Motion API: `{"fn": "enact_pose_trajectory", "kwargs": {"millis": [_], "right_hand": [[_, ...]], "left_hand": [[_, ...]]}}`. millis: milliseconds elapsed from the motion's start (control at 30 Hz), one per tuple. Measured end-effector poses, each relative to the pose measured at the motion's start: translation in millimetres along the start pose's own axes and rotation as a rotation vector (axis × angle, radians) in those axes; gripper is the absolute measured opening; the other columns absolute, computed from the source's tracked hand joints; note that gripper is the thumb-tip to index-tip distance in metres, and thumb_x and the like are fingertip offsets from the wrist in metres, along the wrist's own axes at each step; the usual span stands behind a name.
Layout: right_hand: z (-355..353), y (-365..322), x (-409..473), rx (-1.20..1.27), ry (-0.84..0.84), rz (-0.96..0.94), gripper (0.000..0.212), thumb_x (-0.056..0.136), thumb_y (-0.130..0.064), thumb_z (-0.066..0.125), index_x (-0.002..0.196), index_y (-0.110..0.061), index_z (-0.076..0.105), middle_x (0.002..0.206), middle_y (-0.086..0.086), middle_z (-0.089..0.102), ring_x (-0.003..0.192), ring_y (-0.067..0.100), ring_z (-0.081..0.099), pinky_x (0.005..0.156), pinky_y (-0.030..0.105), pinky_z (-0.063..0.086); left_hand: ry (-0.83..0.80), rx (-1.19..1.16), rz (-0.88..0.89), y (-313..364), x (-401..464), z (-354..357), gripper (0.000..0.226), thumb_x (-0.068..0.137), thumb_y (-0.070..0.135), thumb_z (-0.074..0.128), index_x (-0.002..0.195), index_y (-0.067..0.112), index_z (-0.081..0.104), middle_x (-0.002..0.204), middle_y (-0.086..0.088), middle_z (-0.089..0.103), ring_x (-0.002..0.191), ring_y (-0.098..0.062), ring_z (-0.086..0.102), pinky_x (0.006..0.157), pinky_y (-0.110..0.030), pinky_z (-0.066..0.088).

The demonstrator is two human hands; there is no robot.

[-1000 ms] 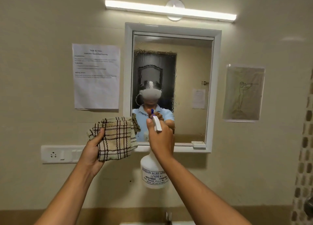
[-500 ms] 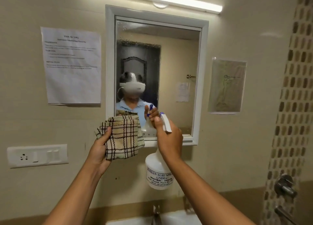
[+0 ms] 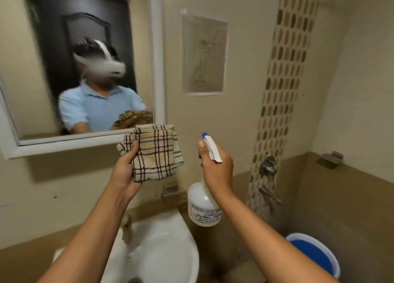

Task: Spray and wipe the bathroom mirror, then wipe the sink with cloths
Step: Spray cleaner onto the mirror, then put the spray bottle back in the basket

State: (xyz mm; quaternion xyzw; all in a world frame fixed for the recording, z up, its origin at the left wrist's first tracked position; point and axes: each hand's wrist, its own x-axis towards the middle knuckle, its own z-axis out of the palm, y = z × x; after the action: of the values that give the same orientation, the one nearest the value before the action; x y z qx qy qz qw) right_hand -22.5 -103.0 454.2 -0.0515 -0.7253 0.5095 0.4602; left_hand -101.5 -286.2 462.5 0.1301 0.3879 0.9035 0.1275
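Left hand: we see it raised below the mirror's lower right corner, fingers and thumb curled round a folded checked cloth
Cloth: beige with dark brown check lines, held upright in front of the wall, just beneath the mirror frame and above the sink
Right hand: we see it clenched round the neck of a spray bottle, thumb up beside the white trigger head
Spray bottle: translucent white body with a printed label, hanging upright below the right hand; blue nozzle tip at the top, pointing up and to the left; it hangs to the right of the sink, apart from the cloth
Mirror: white-framed, at upper left on the beige wall; it reflects a person in a light blue shirt holding the cloth, and a dark door behind
Sink: white basin at bottom centre, between our two forearms
Wall sheet: pale paper fixed right of the mirror
Bucket: blue, on the floor at lower right
Image quality: we note motion blur throughout
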Motion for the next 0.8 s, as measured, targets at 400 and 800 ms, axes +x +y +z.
{"fn": "enact_pose_trajectory", "kwargs": {"millis": [400, 800], "right_hand": [[-162, 133, -13, -0.232, 0.099, 0.161, 0.036, 0.097, -0.047, 0.054, 0.072, -0.021, 0.052, 0.061, -0.007, 0.047, 0.057, 0.009, 0.044, 0.057, 0.03, 0.038], [-246, 248, -67, -0.656, 0.23, 0.32, 0.05, 0.093, -0.06, 0.047, 0.071, -0.016, 0.054, 0.07, 0.002, 0.053, 0.059, 0.018, 0.053, 0.053, 0.041, 0.045]], "left_hand": [[-0.01, 0.056, -0.365, -225, 17, 65, 0.044, 0.101, 0.035, 0.04, 0.099, 0.015, 0.079, 0.113, -0.009, 0.074, 0.103, -0.022, 0.071, 0.076, -0.04, 0.061], [-0.047, 0.106, -0.759, -376, 25, 47, 0.042, 0.103, 0.036, 0.04, 0.106, 0.015, 0.076, 0.113, -0.011, 0.073, 0.098, -0.025, 0.073, 0.068, -0.042, 0.062]]}}
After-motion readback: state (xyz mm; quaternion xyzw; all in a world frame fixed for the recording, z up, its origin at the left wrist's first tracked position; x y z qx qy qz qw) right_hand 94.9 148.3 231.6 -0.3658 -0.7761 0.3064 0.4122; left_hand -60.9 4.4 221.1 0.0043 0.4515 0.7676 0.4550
